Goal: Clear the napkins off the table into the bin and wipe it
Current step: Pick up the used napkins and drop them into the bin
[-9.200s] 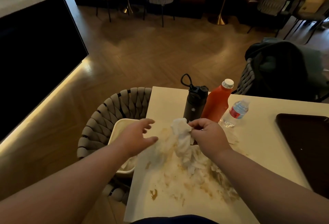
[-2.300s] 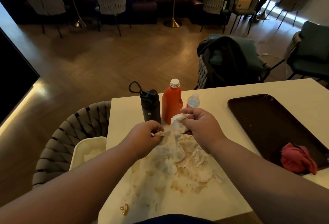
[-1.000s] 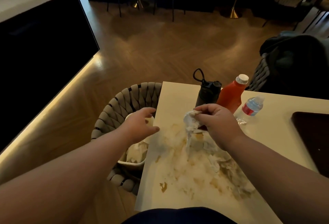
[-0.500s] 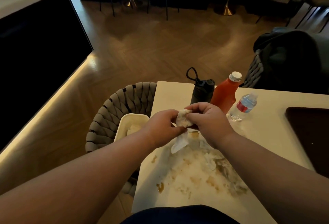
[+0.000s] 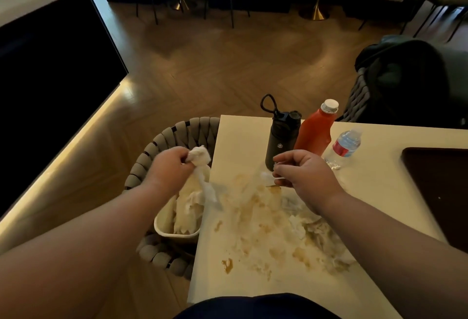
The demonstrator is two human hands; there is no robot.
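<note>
napkin wad [image 5: 200, 156] pinched in left grip [image 5: 170, 168] — above bin [image 5: 159, 221].

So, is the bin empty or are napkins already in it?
Not empty: crumpled white napkins lie in the bin, and the left hand grips another wad above it.

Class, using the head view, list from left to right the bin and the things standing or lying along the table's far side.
bin → black flask → red-orange bottle → water bottle → dark tray
</note>
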